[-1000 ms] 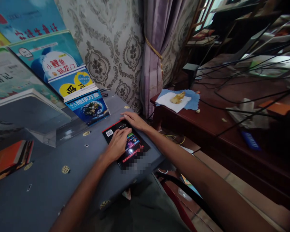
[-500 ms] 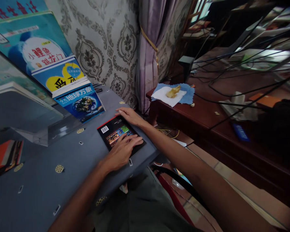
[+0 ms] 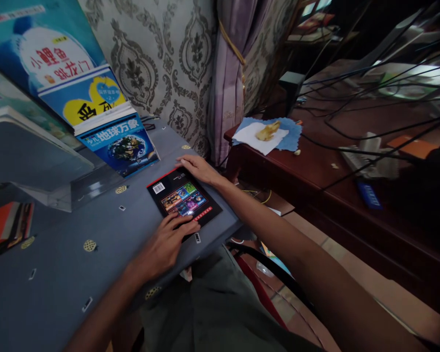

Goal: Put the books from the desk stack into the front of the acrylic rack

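Note:
A black book (image 3: 178, 178) with a barcode, colourful pictures and a red spine edge lies flat on the grey patterned table cover (image 3: 106, 274). My left hand (image 3: 170, 239) rests over its near left edge, fingers stretched out with the tips on the cover. At the far right corner, my right hand (image 3: 198, 168) lies along the book's edge, fingers extended; its fingertips reach the red edge. Neither hand is wrapped round the book.
Upright picture books (image 3: 121, 142) lean in a stand at the left, with an orange book (image 3: 3, 225) lying nearer. On the dark red wooden table (image 3: 278, 171) to the right are a blue cloth (image 3: 292, 137) with food on paper and tangled black cables (image 3: 352, 151). A tied purple curtain (image 3: 229, 98) hangs behind.
My left hand has slid back toward me and left across the book, uncovering more of its pictures. My right hand stays at the far corner. The view has shifted slightly.

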Tool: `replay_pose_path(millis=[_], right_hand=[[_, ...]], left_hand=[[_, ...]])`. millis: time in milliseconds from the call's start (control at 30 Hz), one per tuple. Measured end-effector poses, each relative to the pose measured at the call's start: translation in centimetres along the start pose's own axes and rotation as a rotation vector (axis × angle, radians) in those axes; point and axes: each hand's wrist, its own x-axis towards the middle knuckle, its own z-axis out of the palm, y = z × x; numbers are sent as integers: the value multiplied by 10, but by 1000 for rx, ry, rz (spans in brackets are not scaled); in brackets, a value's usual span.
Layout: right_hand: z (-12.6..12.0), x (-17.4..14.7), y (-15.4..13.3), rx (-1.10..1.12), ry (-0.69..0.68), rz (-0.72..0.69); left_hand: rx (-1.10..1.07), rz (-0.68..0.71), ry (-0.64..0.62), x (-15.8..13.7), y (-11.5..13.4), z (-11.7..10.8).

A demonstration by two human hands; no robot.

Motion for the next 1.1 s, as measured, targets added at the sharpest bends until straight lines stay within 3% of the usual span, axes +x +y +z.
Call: replay_pose_path(millis=[200,367,500,633,733,900,1100], right_hand=[[1,0,2,-14,12,-3],[2,-2,-1,-44,21,7],[8,-9,-20,-220,19,-64],[27,-27,-57,-269,-148,-302],[46,-38,-78,-255,-316,-395],[62,-30,-77,-378,-347,-365],[47,-22,-62,-416,-250,-308]], left_hand=[[17,-52,109,-38,5,-5],[24,-73,184,-39,6,-2],[10,-87,189,-36,9,-3],[-14,-113,181,-37,9,-2],[-29,-136,182,-37,8,-1],[-56,-132,201,-36,9,1],[-181,-214,177,-30,8,-11]])
